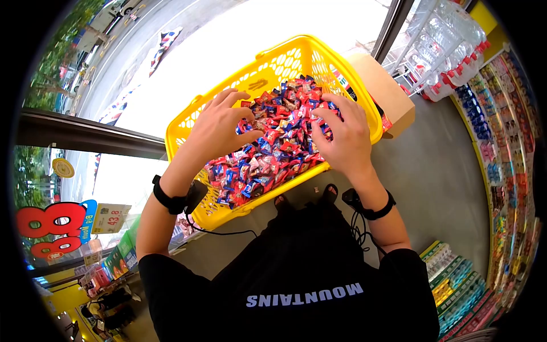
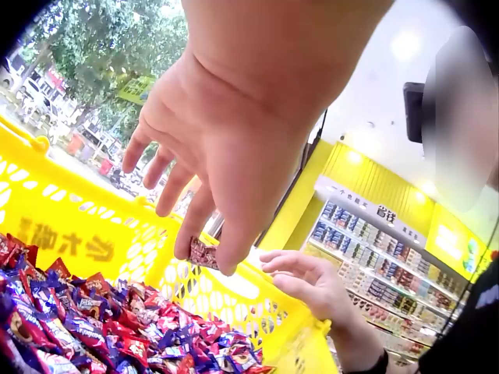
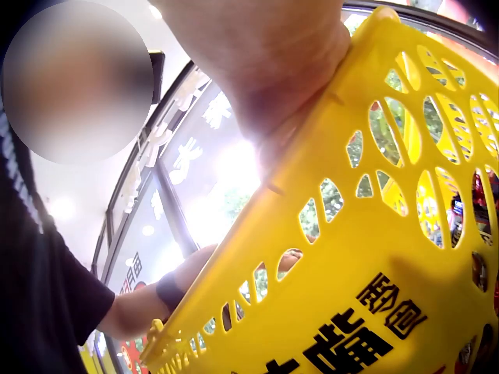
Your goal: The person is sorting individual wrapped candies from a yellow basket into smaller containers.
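Over a heap of small wrapped candies [image 1: 279, 137] in a yellow plastic basket [image 1: 250, 206], both hands hover with palms down. The left hand [image 1: 219, 122] is above the heap's left side. Its thumb and index finger pinch one reddish wrapped candy [image 2: 204, 253], seen in the left wrist view, while the other fingers spread loosely. On the right, the right hand [image 1: 346, 137] has its fingers apart and slightly bent, with nothing between them. The basket's side wall [image 3: 312, 265] hides most of that hand's fingers in the right wrist view.
A cardboard box [image 1: 384, 94] stands beyond the basket's right end. Stocked shelves [image 1: 507, 154] line the right side, with bottled water [image 1: 456, 51] farther back. A glass front with a sign [image 1: 48, 228] is at the left. Cables [image 1: 360, 231] hang from the wrist cameras.
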Demonstrator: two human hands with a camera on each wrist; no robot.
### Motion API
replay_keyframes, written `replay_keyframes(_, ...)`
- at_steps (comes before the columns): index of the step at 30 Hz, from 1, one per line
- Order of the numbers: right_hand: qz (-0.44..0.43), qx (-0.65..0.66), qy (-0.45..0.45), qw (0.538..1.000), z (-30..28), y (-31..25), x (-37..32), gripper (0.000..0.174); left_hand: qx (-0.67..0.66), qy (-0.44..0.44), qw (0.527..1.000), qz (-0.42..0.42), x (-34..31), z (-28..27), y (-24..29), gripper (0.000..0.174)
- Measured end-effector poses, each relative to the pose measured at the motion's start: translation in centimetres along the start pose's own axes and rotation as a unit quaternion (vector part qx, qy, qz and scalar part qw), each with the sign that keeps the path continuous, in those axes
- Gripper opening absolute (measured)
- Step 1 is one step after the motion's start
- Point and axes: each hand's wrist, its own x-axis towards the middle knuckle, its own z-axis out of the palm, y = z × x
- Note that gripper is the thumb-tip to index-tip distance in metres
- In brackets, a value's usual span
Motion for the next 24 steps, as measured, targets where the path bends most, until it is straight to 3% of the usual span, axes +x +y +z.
replay_keyframes(3, -0.074, -0.015, -0.006, 0.997, -0.8, -1.3, 0.1, 0.028, -0.045, 0.045, 0.998, 0.013, -3.0, -1.7, 1.9, 0.035)
replay_keyframes(7, -0.152, 0.08, -0.082, 0.982, -0.2, -6.9, -0.7, 0.041, -0.116, 0.043, 0.992, 0.011, -6.5, -1.7, 3.3, 0.029)
replay_keyframes(12, -0.195, 0.113, -0.1, 0.969, 3.1, -10.0, -1.9, 0.03, -0.135, 0.038, 0.99, 0.003, -11.1, 0.6, 3.7, 0.026)
replay_keyframes(16, -0.206, 0.169, -0.088, 0.96, 5.1, -11.5, -3.0, 0.021, -0.153, 0.061, 0.985, -0.049, -14.4, 1.3, 3.5, 0.032)
replay_keyframes(24, -0.188, 0.288, -0.116, 0.932, 7.8, -14.0, -2.9, 0.024, -0.077, 0.15, 0.982, -0.079, -19.3, 3.4, 2.1, 0.034)
